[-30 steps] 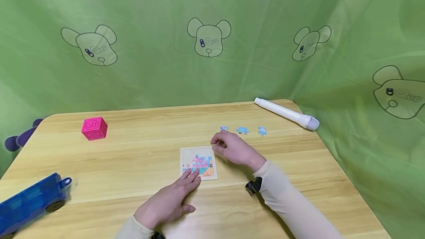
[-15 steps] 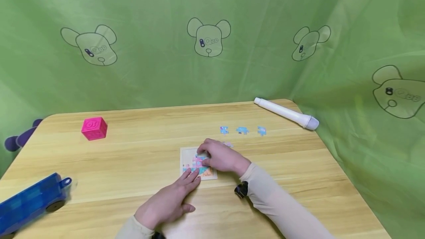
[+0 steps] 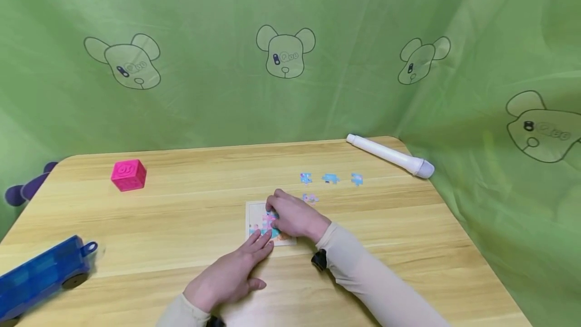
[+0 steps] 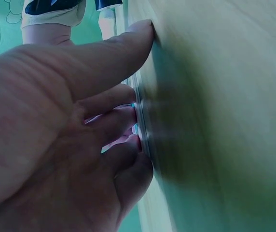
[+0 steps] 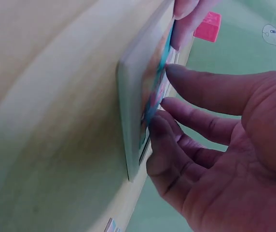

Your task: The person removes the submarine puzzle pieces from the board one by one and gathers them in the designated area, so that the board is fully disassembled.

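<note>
A small square jigsaw puzzle board [image 3: 247,220] with a pale frame lies on the table, its colourful pieces partly covering the tray. My left hand [image 3: 232,274] rests its extended fingers on the board's near edge, the thumb out to the side over the table. From the right, my right hand [image 3: 297,216] bends over the board. In the right wrist view its thumb and fingertips [image 5: 158,125] pinch at a puzzle piece [image 5: 156,96] on the picture, which they mostly hide. Loose pieces lie beyond the right hand: a pink-and-blue piece [image 3: 310,199] and three blue ones [image 3: 331,178] behind it.
A white toy microphone [image 3: 386,153] lies at the back right of the wooden table [image 3: 181,226]. A pink cube [image 3: 129,175] sits at the back left, and a blue toy wagon [image 3: 47,274] at the left front. Green curtains [image 3: 204,105] stand behind and at the right.
My right hand has moved left from the board's upper right corner onto the picture, uncovering the pink-and-blue loose piece. My left hand has stayed in place.
</note>
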Tool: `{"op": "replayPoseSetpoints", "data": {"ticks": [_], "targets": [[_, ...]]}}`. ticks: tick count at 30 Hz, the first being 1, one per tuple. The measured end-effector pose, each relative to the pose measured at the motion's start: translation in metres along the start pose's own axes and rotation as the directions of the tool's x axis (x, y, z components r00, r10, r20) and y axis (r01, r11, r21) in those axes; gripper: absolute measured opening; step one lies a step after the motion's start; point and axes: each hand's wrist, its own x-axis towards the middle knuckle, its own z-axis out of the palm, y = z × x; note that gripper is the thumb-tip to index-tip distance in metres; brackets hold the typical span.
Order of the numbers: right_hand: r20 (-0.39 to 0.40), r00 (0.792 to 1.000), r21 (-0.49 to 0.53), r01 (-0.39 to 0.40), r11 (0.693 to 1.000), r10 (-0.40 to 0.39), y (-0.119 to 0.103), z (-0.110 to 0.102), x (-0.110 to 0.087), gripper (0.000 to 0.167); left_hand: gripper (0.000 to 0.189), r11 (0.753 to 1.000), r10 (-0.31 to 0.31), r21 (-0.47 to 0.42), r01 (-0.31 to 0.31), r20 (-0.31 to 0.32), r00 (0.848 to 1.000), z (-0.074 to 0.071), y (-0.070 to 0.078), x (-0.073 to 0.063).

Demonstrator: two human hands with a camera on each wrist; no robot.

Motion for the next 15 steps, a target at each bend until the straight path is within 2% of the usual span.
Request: {"op": "replayPoseSetpoints", "data": {"ticks": [6,15], "targets": [[0.002,1.0,0.054,-0.005,0.999,0.005,0.0008,0.0003,0.0021,0.023,0.075,1.0,-0.005,0.0,0.005,0.007,1.0,-0.0002,-0.0004,-0.0001],[-0.055,0.998,0.235,0.022,0.972,-0.009,0.0067,0.0027,0.008,0.013,0.074,1.0,-0.002,0.004,0.002,0.004,1.0,-0.0002,-0.001,-0.0001]]}}
